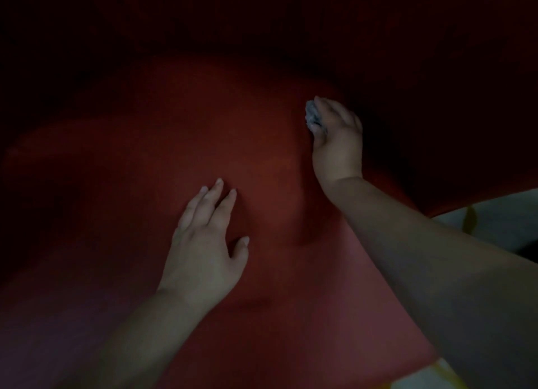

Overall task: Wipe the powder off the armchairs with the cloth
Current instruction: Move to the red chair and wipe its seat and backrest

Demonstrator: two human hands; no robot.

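Note:
A dark red armchair seat (221, 132) fills most of the dim head view. My right hand (337, 138) grips a small bunched grey cloth (313, 117) and holds it against the seat near the right back corner, where the cushion meets the darker side. Only a bit of the cloth shows past my fingers. My left hand (206, 243) rests flat on the middle of the seat with fingers straight and slightly spread. No powder is plain to see in this low light.
The chair's back and left side (87, 54) fade into near black. A pale floor with a yellow mark (495, 222) shows at the right beyond the seat's edge, and another pale patch at the bottom right.

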